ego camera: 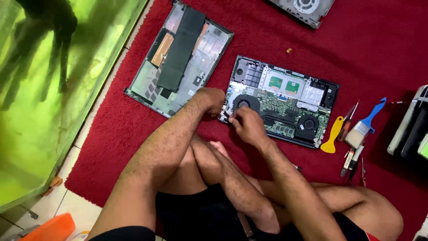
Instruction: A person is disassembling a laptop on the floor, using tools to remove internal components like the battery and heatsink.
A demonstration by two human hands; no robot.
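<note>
Two bare hands at work over an opened laptop base (285, 100) on a red carpet (356, 58). Right hand (248, 125) curled, fingertips pinched close together at the near left corner of the base, just at 6 o'clock of the left cooling fan (244, 103); whether anything small sits in that pinch, impossible to tell. Left hand (212, 99) bent into a loose fist, knuckles against the left edge of the base at 9 o'clock of that fan, nothing visibly gripped. Base lying flat, inside up, green circuit board exposed, second fan (308, 123) toward its right end. Removed bottom cover (178, 60) lying at 10 o'clock of the hands, inner face up, long black strip down its middle. Off the right end of the base, at 3 o'clock: yellow pry tool (332, 136), then a red-handled screwdriver (347, 122), then a brush with a blue handle (364, 125), pens (351, 160) just below at 5 o'clock. Grey laptop part (305, 10) at 12 o'clock, cut by the top edge. Green glass tank (53, 89) at 9 o'clock, well apart. Orange object (48, 228) at 7 o'clock. Crossed bare legs nearest the camera.
</note>
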